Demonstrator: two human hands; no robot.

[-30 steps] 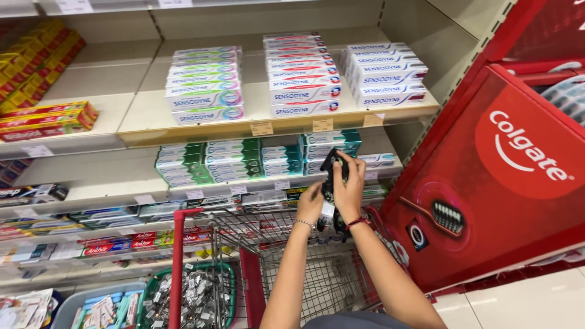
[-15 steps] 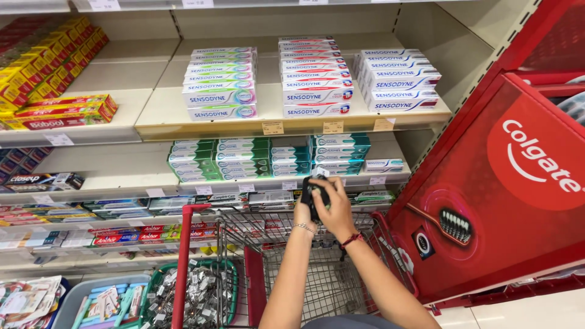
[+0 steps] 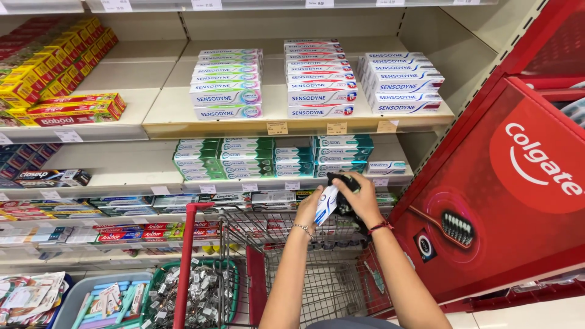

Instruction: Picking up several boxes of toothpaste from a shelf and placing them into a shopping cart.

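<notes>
While both hands [image 3: 341,204] clasp a white-and-blue box [image 3: 326,204] with a black item, green boxes [image 3: 244,157] fill the shelf behind.

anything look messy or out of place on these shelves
Mostly tidy. The white toothpaste stacks sit squared up, but the yellow and red boxes at upper left lie fanned at an angle. Both hands, left hand and right hand, hold a white tube with a dark item above the red cart.

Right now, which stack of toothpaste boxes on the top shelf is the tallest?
The middle stack: white boxes with red trim, its top box higher than the left stack and the right stack.
</notes>
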